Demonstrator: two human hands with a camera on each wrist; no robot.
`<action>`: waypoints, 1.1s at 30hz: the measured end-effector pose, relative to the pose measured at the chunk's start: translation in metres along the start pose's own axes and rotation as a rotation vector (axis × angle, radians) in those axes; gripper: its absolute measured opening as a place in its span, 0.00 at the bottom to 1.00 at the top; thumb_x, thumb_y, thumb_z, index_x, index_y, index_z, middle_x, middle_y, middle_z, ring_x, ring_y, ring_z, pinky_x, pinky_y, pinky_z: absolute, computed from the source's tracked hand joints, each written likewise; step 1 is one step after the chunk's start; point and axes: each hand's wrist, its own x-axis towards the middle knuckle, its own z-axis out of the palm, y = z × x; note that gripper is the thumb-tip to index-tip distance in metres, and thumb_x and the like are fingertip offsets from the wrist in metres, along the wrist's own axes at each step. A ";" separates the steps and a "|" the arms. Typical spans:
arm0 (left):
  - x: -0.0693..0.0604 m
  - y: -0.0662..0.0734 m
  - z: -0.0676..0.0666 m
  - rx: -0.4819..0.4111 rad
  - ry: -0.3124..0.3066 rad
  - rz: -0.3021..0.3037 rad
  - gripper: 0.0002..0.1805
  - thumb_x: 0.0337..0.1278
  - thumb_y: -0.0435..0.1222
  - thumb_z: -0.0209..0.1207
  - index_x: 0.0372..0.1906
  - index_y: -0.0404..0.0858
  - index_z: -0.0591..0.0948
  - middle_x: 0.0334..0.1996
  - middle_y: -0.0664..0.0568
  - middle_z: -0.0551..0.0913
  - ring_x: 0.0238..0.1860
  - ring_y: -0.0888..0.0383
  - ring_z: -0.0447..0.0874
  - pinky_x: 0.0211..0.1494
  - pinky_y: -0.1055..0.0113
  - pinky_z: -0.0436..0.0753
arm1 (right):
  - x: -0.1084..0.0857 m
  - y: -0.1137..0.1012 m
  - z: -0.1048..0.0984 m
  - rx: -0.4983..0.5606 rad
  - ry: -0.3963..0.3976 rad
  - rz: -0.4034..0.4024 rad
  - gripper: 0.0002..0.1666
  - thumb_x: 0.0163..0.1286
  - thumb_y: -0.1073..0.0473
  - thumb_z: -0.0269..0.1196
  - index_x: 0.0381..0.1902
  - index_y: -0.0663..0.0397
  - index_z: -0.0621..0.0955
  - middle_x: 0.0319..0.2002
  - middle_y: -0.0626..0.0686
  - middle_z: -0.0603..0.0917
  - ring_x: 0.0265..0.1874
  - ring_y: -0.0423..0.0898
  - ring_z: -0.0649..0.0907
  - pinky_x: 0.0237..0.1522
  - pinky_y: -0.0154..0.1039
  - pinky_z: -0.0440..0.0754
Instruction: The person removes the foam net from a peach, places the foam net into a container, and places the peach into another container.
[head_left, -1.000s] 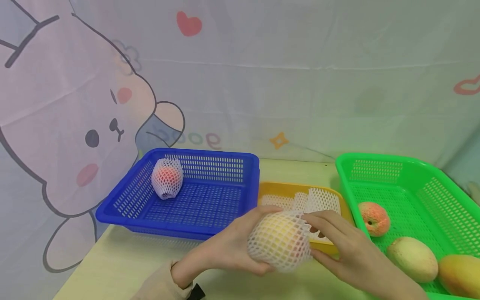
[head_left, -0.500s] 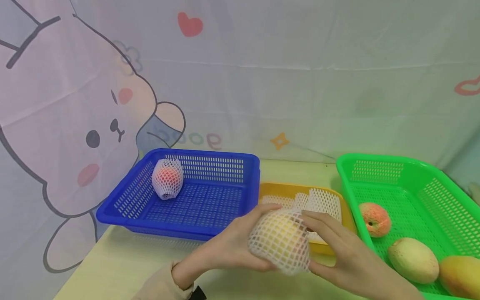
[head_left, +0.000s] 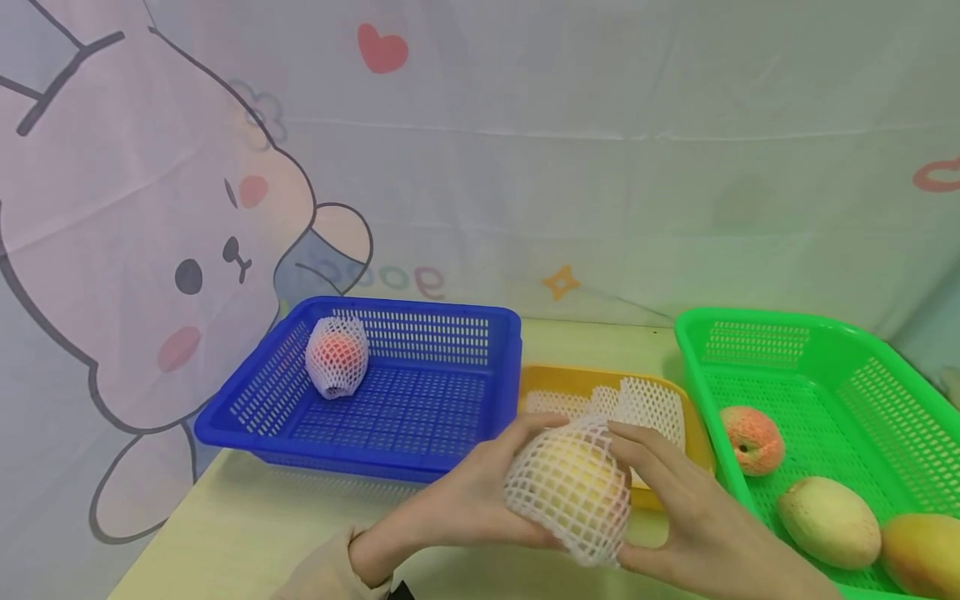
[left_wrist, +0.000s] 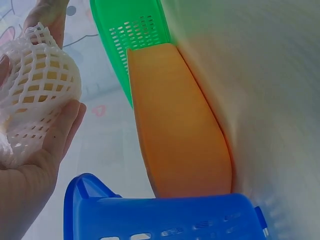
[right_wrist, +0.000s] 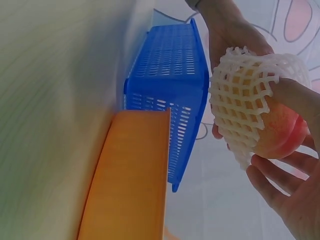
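A yellow and pink peach (right_wrist: 287, 131) sits in a white foam net sleeve (head_left: 564, 487), held up over the near part of the table in the head view. My left hand (head_left: 476, 492) grips the net and peach from the left, thumb below and fingers behind. On the other side, my right hand (head_left: 693, 504) holds the net's edge, forefinger at the top and thumb low. The right wrist view shows the peach's red side bare past the net's rim, between my right thumb and fingers. The fingertips behind the fruit are partly hidden.
A blue basket (head_left: 315, 454) at left holds a netted red fruit (head_left: 337, 354). Behind my hands, a yellow tray (head_left: 693, 417) holds white foam nets (head_left: 651, 407). The green basket (head_left: 693, 367) at right contains a peach (head_left: 752, 440), a pale oval fruit (head_left: 828, 522) and a mango-like fruit (head_left: 926, 550).
Both hands and the netted peach have shifted slightly right and down. The net's lower right edge hangs lower, and my right thumb has moved down with it.
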 end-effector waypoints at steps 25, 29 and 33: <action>-0.001 0.001 0.002 -0.015 -0.032 -0.008 0.54 0.33 0.36 0.77 0.68 0.55 0.59 0.60 0.55 0.75 0.54 0.63 0.75 0.59 0.68 0.75 | -0.003 -0.002 0.003 -0.092 0.019 -0.013 0.54 0.27 0.53 0.77 0.58 0.57 0.71 0.58 0.52 0.73 0.55 0.41 0.73 0.61 0.19 0.62; -0.001 0.001 0.000 0.006 -0.041 -0.006 0.53 0.34 0.37 0.77 0.69 0.56 0.59 0.60 0.56 0.74 0.55 0.63 0.75 0.60 0.68 0.74 | -0.003 0.001 0.003 -0.116 0.057 -0.044 0.54 0.24 0.51 0.77 0.56 0.58 0.72 0.57 0.55 0.74 0.53 0.44 0.74 0.61 0.19 0.61; 0.000 0.002 -0.001 0.027 -0.037 0.019 0.51 0.37 0.38 0.76 0.69 0.56 0.59 0.61 0.57 0.74 0.56 0.63 0.75 0.61 0.68 0.75 | -0.002 0.002 0.001 -0.128 0.059 -0.051 0.55 0.22 0.51 0.77 0.56 0.59 0.72 0.57 0.55 0.75 0.52 0.45 0.75 0.61 0.20 0.61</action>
